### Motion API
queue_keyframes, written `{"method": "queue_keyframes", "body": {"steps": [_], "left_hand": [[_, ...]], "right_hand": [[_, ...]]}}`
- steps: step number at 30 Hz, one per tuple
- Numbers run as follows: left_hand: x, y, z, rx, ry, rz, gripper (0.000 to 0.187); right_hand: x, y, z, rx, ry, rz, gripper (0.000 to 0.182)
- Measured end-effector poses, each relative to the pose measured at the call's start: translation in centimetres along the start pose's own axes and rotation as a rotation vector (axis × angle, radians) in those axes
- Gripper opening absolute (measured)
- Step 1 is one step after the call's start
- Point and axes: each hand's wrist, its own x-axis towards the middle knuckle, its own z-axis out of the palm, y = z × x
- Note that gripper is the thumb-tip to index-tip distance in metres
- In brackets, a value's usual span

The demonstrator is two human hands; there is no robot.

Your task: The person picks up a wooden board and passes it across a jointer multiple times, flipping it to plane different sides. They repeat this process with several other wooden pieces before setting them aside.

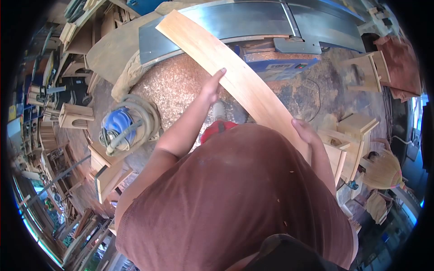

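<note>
A long, pale wooden board (244,77) slants across the front of my body, its far end over the metal bed of a jointer (244,20). My left hand (212,86) grips the board's left edge near the middle, thumb on the upper face and fingers hidden beneath. Closer to my body, my right hand (306,132) holds the right edge, its thumb also on top. The board's near end is partly hidden by my shirt and right arm.
Wood shavings (169,86) cover the floor below the jointer. A blue shop vacuum (121,126) with a coiled hose stands at the left. Wooden stools or box-like pieces (361,131) are at the right, near a broom (382,169). A blue box (280,67) sits under the jointer.
</note>
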Motion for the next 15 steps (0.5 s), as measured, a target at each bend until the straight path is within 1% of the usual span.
{"method": "queue_keyframes", "body": {"steps": [1,2,3,4,6,7,8,9,10,11,13,14,15], "left_hand": [[-0.2,-0.2,-0.5,0.004,-0.008,0.000,0.043],[-0.2,-0.5,-1.2,0.068,-0.034,-0.040,0.044],[-0.8,-1.0,-1.8,0.134,-0.058,-0.087,0.044],[-2.4,-1.1,-1.6,0.136,-0.065,-0.095,0.044],[-4.7,-0.4,-1.3,0.237,-0.066,-0.170,0.043],[-4.7,-0.1,-2.0,0.237,-0.068,-0.162,0.043],[-4.7,-0.2,-2.9,0.251,-0.170,-0.199,0.045],[-4.8,-0.7,-3.9,0.266,-0.273,-0.250,0.047],[-4.1,-0.5,-5.2,0.294,-0.372,-0.258,0.046],[-3.2,-0.1,-6.2,0.295,-0.379,-0.254,0.046],[-1.8,1.2,-7.3,0.071,-0.342,-0.245,0.044],[-0.5,1.6,-8.1,0.027,-0.298,-0.199,0.042],[0.3,2.2,-8.3,0.020,-0.301,-0.197,0.042]], "right_hand": [[-0.5,-0.7,0.5,0.003,0.041,-0.027,0.061],[-0.7,-1.0,1.1,0.003,0.050,-0.029,0.061],[-1.2,-1.0,2.2,0.036,0.070,-0.020,0.057],[-2.0,-0.9,3.4,0.070,0.089,-0.007,0.054],[-2.7,-0.8,5.1,0.080,0.091,-0.019,0.053],[-2.4,-1.1,5.5,0.091,0.085,-0.034,0.053],[-1.8,-1.4,5.6,0.092,0.088,-0.036,0.053],[-2.0,-1.7,6.1,0.096,0.067,0.032,0.054],[-2.5,-1.8,6.8,0.100,0.045,0.103,0.055],[-2.6,-2.3,7.3,0.099,0.052,0.101,0.055],[-3.3,-3.7,8.3,0.076,0.133,0.090,0.058],[-3.5,-3.2,8.7,0.071,0.136,0.093,0.058],[-3.2,-2.4,9.1,0.070,0.113,0.099,0.060]]}}
